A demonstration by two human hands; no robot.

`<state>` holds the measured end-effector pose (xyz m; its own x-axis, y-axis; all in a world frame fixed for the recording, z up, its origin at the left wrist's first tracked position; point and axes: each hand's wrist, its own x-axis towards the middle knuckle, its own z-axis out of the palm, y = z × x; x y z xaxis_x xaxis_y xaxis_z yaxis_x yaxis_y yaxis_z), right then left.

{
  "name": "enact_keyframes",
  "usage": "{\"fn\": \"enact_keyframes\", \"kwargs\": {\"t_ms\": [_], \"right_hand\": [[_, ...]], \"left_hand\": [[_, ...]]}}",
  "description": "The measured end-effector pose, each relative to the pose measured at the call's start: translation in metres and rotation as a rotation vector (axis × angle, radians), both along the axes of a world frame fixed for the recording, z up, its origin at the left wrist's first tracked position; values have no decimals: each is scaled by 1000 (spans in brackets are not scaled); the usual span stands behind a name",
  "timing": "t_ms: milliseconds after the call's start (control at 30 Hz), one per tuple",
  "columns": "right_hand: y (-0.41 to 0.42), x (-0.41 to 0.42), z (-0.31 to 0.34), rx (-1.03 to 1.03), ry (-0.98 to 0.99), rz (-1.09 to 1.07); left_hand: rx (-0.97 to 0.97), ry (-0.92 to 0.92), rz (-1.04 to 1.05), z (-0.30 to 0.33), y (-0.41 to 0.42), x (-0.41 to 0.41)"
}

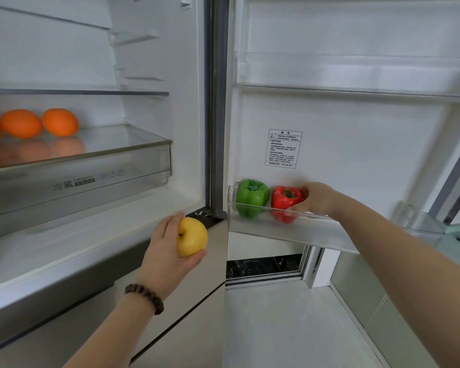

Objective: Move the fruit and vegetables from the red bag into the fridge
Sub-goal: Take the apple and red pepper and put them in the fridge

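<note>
The fridge stands open in front of me. My left hand (168, 251) grips a yellow apple (191, 237) just before the fridge's lower front edge. My right hand (316, 199) reaches into the clear door bin (290, 231) and wraps around a red bell pepper (286, 199). A green bell pepper (251, 197) stands upright in the same bin, to the left of the red one. Three oranges (21, 123) lie on the glass shelf (112, 147) at the inner left. The red bag is out of view.
A clear drawer (77, 187) hangs below the glass shelf. Higher door bins (356, 75) hold nothing visible. A warning label (283, 148) is on the door's inside. Pale floor (290, 328) and a cabinet front (369, 301) lie below the door at right.
</note>
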<state>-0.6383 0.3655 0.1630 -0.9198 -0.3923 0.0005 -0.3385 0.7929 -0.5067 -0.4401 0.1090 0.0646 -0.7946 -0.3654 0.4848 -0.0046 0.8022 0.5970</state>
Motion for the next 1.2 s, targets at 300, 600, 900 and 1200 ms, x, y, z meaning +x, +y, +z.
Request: {"fn": "enact_keyframes", "kwargs": {"t_ms": [300,600,900,1200], "right_hand": [[4,12,7,-108,160,-3],[-58,49,16,-268,548,196],[-205,51,7,-403,510,448],[-371,35,-10,-480,590,532]], "left_hand": [[-18,-6,50,-7,-3,12],[74,72,151,8,-19,38],[-32,243,424,54,-105,58],[-101,413,548,98,-201,35]]}}
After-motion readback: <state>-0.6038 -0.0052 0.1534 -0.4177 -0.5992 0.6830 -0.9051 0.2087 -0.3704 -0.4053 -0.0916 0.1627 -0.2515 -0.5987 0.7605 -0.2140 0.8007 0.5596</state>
